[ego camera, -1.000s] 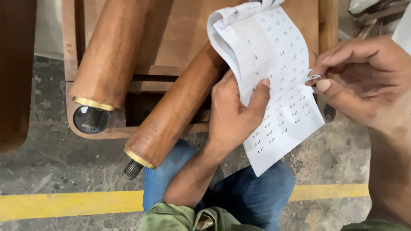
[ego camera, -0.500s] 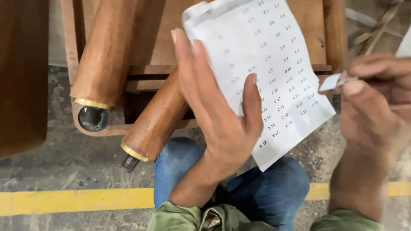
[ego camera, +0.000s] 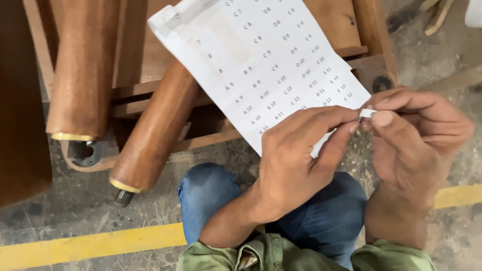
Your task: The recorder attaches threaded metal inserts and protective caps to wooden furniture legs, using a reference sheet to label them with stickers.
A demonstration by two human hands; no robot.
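I see my left hand [ego camera: 296, 160] gripping the lower edge of a white label sheet [ego camera: 261, 65], fingers curled under it. My right hand [ego camera: 416, 135] sits just beside it, thumb and forefinger pinching a small white sticker [ego camera: 368, 113] at the sheet's corner. Two wooden furniture legs [ego camera: 150, 135] lie beyond my left hand.

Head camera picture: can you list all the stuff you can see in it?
Sheet of labels: one, white, top centre, resting on the wood.
Small sticker: one, white, pinched between both hands.
Furniture legs: two, brown with brass tips, left.
Wooden frame: one, brown, top.
Floor line: one, yellow, along the bottom.
Concrete floor: grey, below.
Jeans: blue, bottom centre.
Left hand: on the sticker.
Right hand: on the sticker.
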